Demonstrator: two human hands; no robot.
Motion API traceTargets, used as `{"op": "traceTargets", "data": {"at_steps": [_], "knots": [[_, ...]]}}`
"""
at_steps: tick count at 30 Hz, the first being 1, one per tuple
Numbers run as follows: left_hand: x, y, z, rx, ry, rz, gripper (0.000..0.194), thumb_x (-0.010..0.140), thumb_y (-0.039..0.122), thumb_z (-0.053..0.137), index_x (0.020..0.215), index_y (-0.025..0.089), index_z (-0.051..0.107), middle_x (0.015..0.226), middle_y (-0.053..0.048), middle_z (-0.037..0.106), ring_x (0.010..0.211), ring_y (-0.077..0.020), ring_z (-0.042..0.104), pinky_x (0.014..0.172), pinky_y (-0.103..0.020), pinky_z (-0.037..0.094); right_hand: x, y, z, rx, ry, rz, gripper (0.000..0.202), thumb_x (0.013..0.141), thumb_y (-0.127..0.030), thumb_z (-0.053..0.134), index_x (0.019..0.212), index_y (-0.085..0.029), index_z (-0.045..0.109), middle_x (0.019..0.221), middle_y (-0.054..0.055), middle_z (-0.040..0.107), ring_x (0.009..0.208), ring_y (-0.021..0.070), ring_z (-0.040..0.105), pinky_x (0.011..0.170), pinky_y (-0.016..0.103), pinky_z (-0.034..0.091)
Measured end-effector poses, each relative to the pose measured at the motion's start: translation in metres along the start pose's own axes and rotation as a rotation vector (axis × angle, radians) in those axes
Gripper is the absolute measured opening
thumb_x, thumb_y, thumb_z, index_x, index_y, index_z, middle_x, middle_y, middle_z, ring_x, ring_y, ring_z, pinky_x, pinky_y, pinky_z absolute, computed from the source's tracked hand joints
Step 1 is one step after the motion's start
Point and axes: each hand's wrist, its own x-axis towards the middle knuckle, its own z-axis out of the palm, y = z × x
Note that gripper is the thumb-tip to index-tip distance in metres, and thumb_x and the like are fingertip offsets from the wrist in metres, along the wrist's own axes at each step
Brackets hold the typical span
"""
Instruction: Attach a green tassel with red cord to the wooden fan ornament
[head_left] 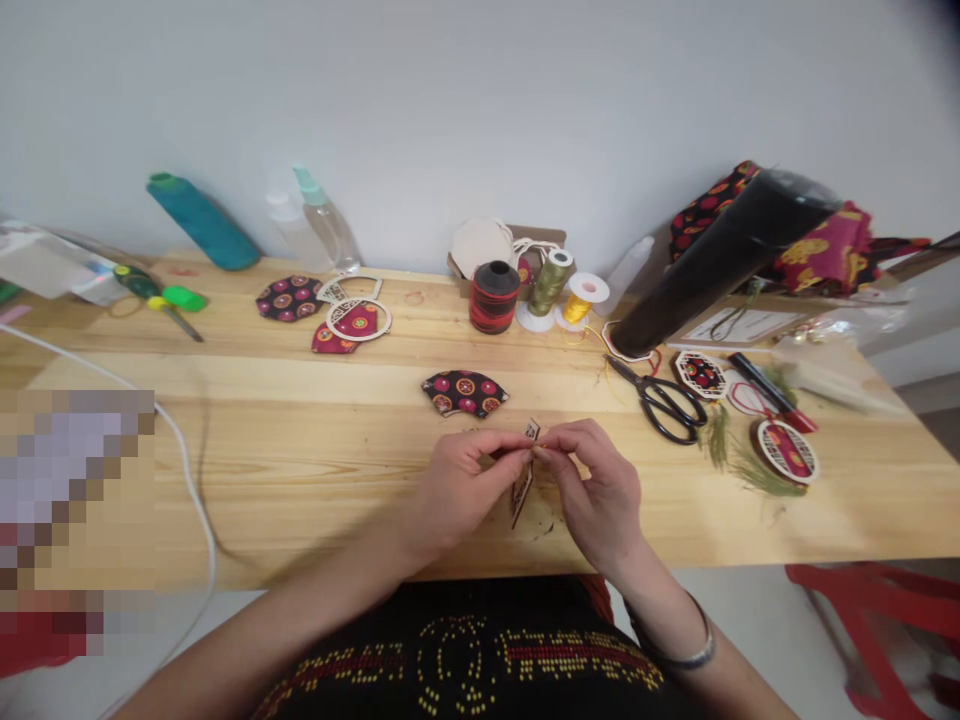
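Note:
My left hand pinches a thin fretwork piece with a dark patterned face, held edge-on over the table. Its fingertips meet those of my right hand, closed in a pinch at the same spot. A tiny yellowish bit shows between the right fingertips, too small to name. Just beyond the hands lies a fan-shaped fabric piece, black with red and orange rounds. Part of the fretwork piece is hidden behind the fingers.
Black-handled scissors lie right of my hands, near a round ornament and a marker. Thread spools and a black tube stand behind. Round frames lie back left; a white cable crosses the left side.

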Motion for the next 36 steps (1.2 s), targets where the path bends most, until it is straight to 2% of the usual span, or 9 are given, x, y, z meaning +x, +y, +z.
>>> {"op": "traceTargets", "data": {"at_steps": [4, 9, 12, 17, 22, 27, 33, 36], "knots": [[0.001, 0.000, -0.001, 0.004, -0.002, -0.011, 0.016, 0.079, 0.023, 0.063, 0.091, 0.022, 0.074, 0.091, -0.003, 0.076, 0.082, -0.0149, 0.069, 0.079, -0.031, 0.056, -0.001, 0.002, -0.001, 0.079, 0.024, 0.079, 0.009, 0.086, -0.016, 0.057, 0.084, -0.020, 0.065, 0.080, 0.002, 0.064, 0.076, 0.0141, 0.060, 0.069, 0.029, 0.050], [0.002, 0.001, -0.002, 0.036, 0.020, -0.034, 0.015, 0.079, 0.025, 0.064, 0.089, 0.021, 0.074, 0.087, -0.002, 0.076, 0.079, -0.0148, 0.069, 0.078, -0.030, 0.056, -0.002, 0.006, -0.003, 0.180, 0.073, 0.237, 0.016, 0.089, -0.020, 0.051, 0.088, -0.020, 0.067, 0.084, 0.003, 0.067, 0.080, 0.0133, 0.062, 0.074, 0.029, 0.052], [0.002, 0.002, -0.002, 0.052, 0.028, -0.030, 0.014, 0.078, 0.026, 0.065, 0.088, 0.021, 0.074, 0.086, -0.002, 0.076, 0.079, -0.0148, 0.068, 0.077, -0.030, 0.055, -0.003, 0.008, -0.003, 0.209, 0.106, 0.312, 0.010, 0.084, -0.021, 0.058, 0.086, -0.020, 0.068, 0.081, 0.002, 0.066, 0.078, 0.0137, 0.062, 0.073, 0.030, 0.052], [0.002, 0.002, -0.003, 0.051, 0.045, -0.037, 0.015, 0.079, 0.026, 0.063, 0.089, 0.021, 0.074, 0.084, -0.002, 0.076, 0.077, -0.0136, 0.067, 0.074, -0.029, 0.054, -0.004, 0.011, -0.002, 0.375, 0.064, 0.481, 0.007, 0.075, -0.023, 0.068, 0.080, -0.019, 0.069, 0.077, 0.001, 0.065, 0.069, 0.0122, 0.059, 0.066, 0.028, 0.052], [0.001, 0.002, -0.002, 0.052, 0.041, -0.034, 0.015, 0.079, 0.026, 0.064, 0.088, 0.021, 0.074, 0.085, -0.002, 0.075, 0.077, -0.0142, 0.067, 0.075, -0.030, 0.054, -0.003, 0.011, 0.000, 0.528, 0.025, 0.541, 0.007, 0.071, -0.023, 0.071, 0.077, -0.020, 0.070, 0.075, 0.000, 0.064, 0.068, 0.0116, 0.058, 0.066, 0.028, 0.051], [0.000, 0.004, 0.000, 0.059, 0.024, -0.016, 0.014, 0.078, 0.023, 0.063, 0.086, 0.021, 0.074, 0.081, -0.002, 0.075, 0.075, -0.0140, 0.067, 0.073, -0.029, 0.055, -0.002, 0.009, 0.000, 0.494, 0.020, 0.451, 0.002, 0.073, -0.021, 0.069, 0.072, -0.020, 0.069, 0.072, 0.000, 0.061, 0.068, 0.0120, 0.056, 0.064, 0.029, 0.049], [-0.001, 0.004, 0.002, 0.044, -0.038, -0.020, 0.018, 0.078, 0.022, 0.061, 0.089, 0.024, 0.075, 0.083, -0.002, 0.076, 0.074, -0.0137, 0.067, 0.071, -0.028, 0.055, -0.001, 0.011, -0.005, 0.315, -0.005, 0.135, 0.012, 0.077, -0.013, 0.067, 0.078, -0.025, 0.070, 0.082, 0.000, 0.056, 0.081, 0.0144, 0.055, 0.074, 0.033, 0.047], [-0.002, 0.002, 0.001, 0.031, -0.111, -0.036, 0.021, 0.081, 0.024, 0.058, 0.093, 0.025, 0.075, 0.084, -0.001, 0.075, 0.076, -0.0138, 0.066, 0.070, -0.028, 0.054, 0.000, 0.016, -0.006, 0.255, -0.035, 0.044, 0.015, 0.078, -0.013, 0.066, 0.083, -0.026, 0.070, 0.089, 0.001, 0.054, 0.088, 0.0158, 0.054, 0.077, 0.035, 0.047]]}}
